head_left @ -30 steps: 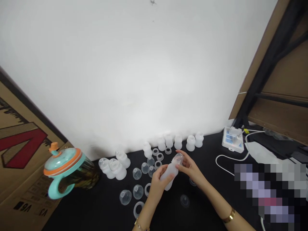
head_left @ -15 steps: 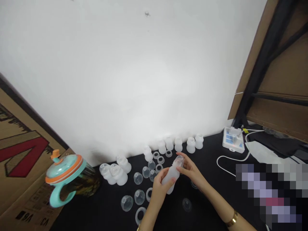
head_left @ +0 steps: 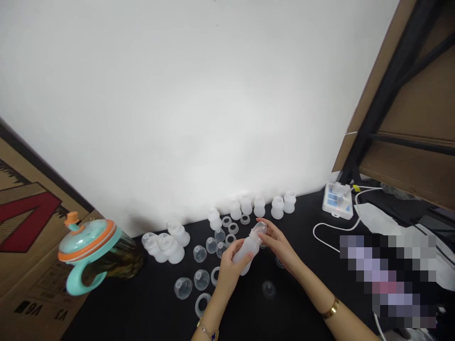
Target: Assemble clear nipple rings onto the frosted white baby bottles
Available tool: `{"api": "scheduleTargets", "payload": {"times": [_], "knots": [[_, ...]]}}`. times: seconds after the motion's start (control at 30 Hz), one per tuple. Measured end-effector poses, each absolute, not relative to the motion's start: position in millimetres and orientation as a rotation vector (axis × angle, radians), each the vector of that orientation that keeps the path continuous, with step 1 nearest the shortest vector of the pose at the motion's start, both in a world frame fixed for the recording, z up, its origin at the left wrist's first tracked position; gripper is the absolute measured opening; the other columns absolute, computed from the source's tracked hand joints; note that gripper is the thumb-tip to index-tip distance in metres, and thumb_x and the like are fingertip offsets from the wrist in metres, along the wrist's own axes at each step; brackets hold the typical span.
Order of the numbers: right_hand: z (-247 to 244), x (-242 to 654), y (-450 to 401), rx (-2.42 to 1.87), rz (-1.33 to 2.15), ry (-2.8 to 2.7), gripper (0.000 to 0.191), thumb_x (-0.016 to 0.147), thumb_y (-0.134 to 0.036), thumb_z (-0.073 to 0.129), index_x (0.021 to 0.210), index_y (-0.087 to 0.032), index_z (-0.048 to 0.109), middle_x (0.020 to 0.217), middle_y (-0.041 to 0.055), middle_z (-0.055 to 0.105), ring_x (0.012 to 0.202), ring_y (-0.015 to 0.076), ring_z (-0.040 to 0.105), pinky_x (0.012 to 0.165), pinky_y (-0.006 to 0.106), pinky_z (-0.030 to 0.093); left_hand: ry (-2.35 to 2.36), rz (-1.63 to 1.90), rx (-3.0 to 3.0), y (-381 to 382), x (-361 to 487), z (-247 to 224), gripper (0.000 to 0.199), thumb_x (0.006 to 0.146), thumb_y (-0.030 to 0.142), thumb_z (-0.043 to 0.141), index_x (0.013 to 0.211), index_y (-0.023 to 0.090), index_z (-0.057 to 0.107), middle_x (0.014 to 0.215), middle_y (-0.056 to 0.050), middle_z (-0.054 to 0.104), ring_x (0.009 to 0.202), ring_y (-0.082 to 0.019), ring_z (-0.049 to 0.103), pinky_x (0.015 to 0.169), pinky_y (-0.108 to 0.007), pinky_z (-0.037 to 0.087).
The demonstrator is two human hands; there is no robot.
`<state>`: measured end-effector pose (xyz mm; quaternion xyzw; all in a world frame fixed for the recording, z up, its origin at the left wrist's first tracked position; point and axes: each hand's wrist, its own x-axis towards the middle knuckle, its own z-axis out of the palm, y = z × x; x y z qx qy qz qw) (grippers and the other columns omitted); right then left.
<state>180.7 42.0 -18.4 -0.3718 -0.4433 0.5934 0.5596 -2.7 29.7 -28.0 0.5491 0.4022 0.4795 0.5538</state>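
A frosted white bottle (head_left: 248,250) tilts up to the right, with my left hand (head_left: 232,265) wrapped round its body. At its neck, my right hand (head_left: 276,240) closes its fingers on a clear cap (head_left: 261,229). Left of my hands, clear domed caps (head_left: 201,279) and white rings (head_left: 203,304) lie on the black table (head_left: 249,312). Open white bottles (head_left: 277,207) stand in a row along the wall. Several bottles with clear caps (head_left: 170,247) are grouped farther left.
A jug (head_left: 88,246) with a turquoise and orange lid stands at the left beside a cardboard box (head_left: 31,237). At the right are a white power strip (head_left: 337,200), a looping white cable (head_left: 325,240) and white sheets (head_left: 377,220).
The whole view has shifted, so the table items appear slightly up and to the left. Both hands still hold the bottle and its cap in nearly the same pose.
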Motion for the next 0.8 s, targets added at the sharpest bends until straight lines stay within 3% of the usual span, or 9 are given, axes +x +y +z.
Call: {"api": "scheduleTargets", "payload": {"times": [0.57,0.8], "knots": [[-18.9,181.1,41.2,-0.871,1.378,-1.061,0.05,0.081,-0.042,0.075,0.126,-0.026,0.059,0.104,0.0054,0.072,0.094,0.022,0.066,0.081,0.032,0.049,0.993,1.115,1.356,26.9,-3.5,-25.4,0.038,0.076,0.032,0.074,0.11,0.015,0.068,0.111,-0.011,0.073,0.104,-0.029,0.067,0.091,-0.036,0.051],[-23.3,182.4,44.2,-0.881,1.378,-1.022,0.049,0.084,-0.051,0.069,0.126,-0.025,0.062,0.102,0.0064,0.072,0.096,0.0242,0.065,0.085,0.036,0.05,0.985,1.11,1.355,28.6,-3.6,-29.0,0.038,0.078,0.033,0.073,0.111,0.014,0.067,0.11,-0.011,0.073,0.103,-0.029,0.067,0.09,-0.035,0.051]]}}
